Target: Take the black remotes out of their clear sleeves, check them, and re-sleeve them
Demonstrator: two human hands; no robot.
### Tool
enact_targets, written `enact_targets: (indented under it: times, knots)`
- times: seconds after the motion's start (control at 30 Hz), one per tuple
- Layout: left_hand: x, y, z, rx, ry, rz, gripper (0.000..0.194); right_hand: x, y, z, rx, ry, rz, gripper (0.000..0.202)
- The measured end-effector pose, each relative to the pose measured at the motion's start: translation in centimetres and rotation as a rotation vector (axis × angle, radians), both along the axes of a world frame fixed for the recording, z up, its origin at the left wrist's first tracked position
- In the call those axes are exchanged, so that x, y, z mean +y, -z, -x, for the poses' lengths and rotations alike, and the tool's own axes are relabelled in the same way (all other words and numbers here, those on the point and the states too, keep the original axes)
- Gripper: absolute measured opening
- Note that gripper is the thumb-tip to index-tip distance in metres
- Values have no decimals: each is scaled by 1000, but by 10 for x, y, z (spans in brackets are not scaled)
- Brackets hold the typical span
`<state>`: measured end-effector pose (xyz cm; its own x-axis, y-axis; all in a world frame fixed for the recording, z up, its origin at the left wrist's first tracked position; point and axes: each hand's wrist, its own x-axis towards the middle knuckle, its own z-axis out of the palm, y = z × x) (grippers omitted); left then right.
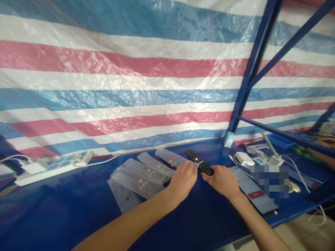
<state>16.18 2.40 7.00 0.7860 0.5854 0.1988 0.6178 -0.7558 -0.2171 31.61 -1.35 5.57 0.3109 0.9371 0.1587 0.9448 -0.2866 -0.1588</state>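
Observation:
A black remote control lies slanted on the blue tabletop, with no sleeve around it. My right hand is closed on its near end, thumb and fingers at the edges. My left hand is closed at the open end of a frosted plastic sleeve, whose corner pokes out by the fingers next to the remote. Something dark shows inside that sleeve, partly hidden by the hand. Several more frosted sleeves with dark remotes in them lie fanned out and overlapping to the left.
A white power strip with plugs lies at the left. On the right are a phone-like device with a lit screen, a white adapter, cables and a small box. A blue metal post rises behind. Another person's arm is at far right.

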Motion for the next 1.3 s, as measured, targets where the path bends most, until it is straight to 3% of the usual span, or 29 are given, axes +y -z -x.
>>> enact_targets:
  times: [0.23, 0.4, 0.47, 0.57, 0.8, 1.0, 1.3]
  knots:
    - [-34, 31, -3, 13, 262, -147, 30, -71, 4, -30, 3, 133, -206, 37]
    - [-50, 36, -10, -29, 382, -130, 27, -103, 15, -41, 49, 141, -263, 36]
    - [-47, 36, -15, -13, 343, -75, 24, -108, 17, -42, 60, 152, -246, 36]
    - [-33, 35, -23, -13, 169, 81, 21, -116, 19, -40, 63, 157, -244, 37]
    - [-2, 31, -27, -207, -44, 300, 24, -146, 29, -32, 17, 57, -259, 33]
    - [1, 29, -23, -234, -66, 304, 25, -156, 41, -27, 7, -29, -159, 29]
    - [-9, 29, -19, -107, -2, 250, 27, -136, 49, -9, -48, -38, -145, 27]
